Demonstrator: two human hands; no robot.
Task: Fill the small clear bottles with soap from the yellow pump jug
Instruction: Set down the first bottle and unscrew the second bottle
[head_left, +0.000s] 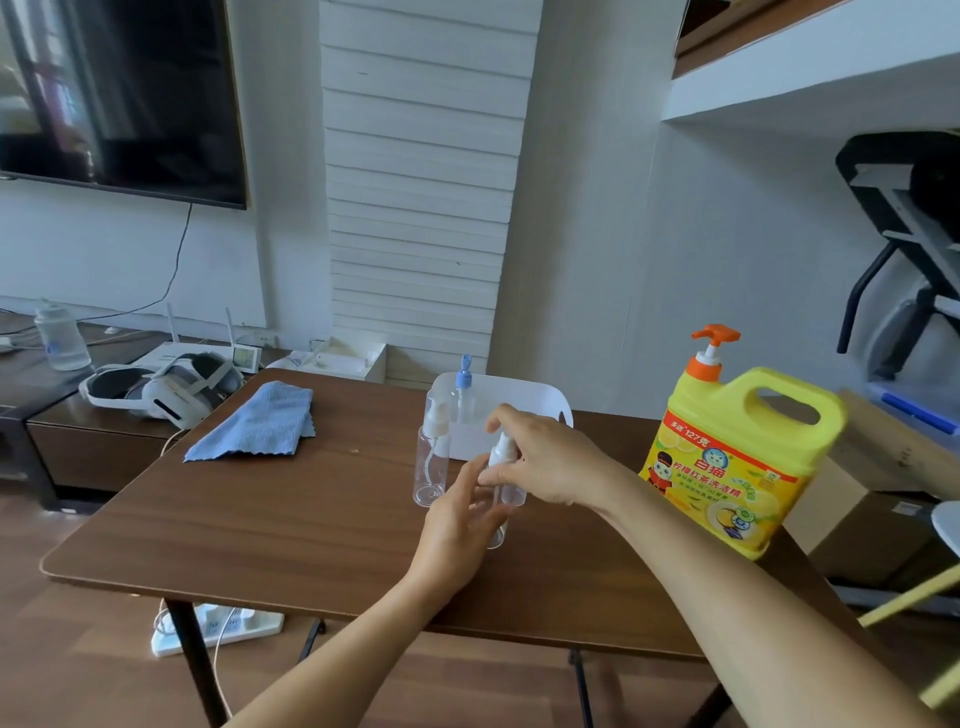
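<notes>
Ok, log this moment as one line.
left hand: holds small clear bottle | right hand: on its pump top | yellow pump jug: untouched | filling: not started

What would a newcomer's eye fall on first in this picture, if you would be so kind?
The big yellow pump jug with its orange pump, standing at the table's right edge. Next, at the table's centre, the left hand and right hand grip a small clear bottle, the right at its white pump top. A blue cloth lies on the far left.
</notes>
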